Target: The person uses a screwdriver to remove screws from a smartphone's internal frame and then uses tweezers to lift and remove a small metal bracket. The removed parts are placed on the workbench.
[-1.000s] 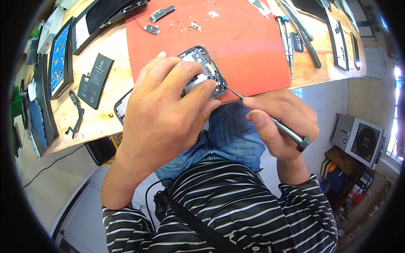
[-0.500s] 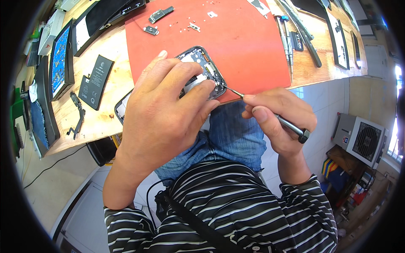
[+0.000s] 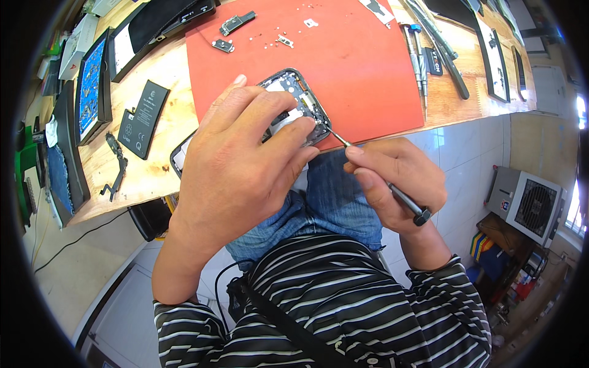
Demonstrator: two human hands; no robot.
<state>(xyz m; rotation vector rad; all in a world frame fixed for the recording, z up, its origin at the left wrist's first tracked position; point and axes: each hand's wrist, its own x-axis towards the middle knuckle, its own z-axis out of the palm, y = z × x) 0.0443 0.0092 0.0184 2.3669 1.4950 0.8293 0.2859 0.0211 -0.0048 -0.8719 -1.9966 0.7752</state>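
Note:
An opened phone [image 3: 313,105] lies at the near edge of the red mat, its inner parts showing. Across it rests my left hand [image 3: 230,159], gripping the phone with the fingers curled over its middle and hiding much of it. Between thumb and fingers, my right hand [image 3: 399,178] holds a thin screwdriver [image 3: 402,197] with a dark end cap. The screwdriver's tip reaches the phone's near right corner, close to my left fingertips. Whether the tip sits in a screw is too small to tell.
Small screws and metal parts [image 3: 283,41] lie on the red mat [image 3: 368,73]. Left of it are a black battery [image 3: 143,119] and a flex cable [image 3: 115,165]. More screwdrivers [image 3: 417,67] and tweezers [image 3: 451,67] lie to the right. My lap is below the wooden table edge.
My right hand has shifted a little left and toward me, tilting the screwdriver's handle end lower. The tip stays near the same phone corner. My left hand keeps its place on the phone.

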